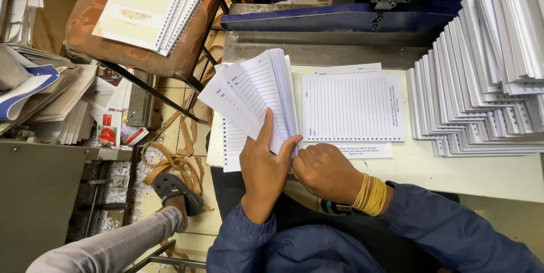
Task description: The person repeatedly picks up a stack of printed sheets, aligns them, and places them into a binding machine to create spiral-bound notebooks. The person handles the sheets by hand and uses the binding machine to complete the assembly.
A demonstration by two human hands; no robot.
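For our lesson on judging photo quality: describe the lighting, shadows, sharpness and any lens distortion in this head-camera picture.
Head view: even, bright light; the white stepped paper stacks look nearly washed out. Soft shadows only, beneath the left hand and right hand. The fanned lined sheets are sharp enough to show their ruling. Wide-angle bending tilts the stacks and the machine edge near the frame borders.

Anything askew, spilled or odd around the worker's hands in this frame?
Yes. Curled brown paper strips litter the tiled floor left of the table, like dropped offcuts. A bunch of yellow rubber bands sits on the right wrist. The lined sheets held by both hands are fanned, not squared.
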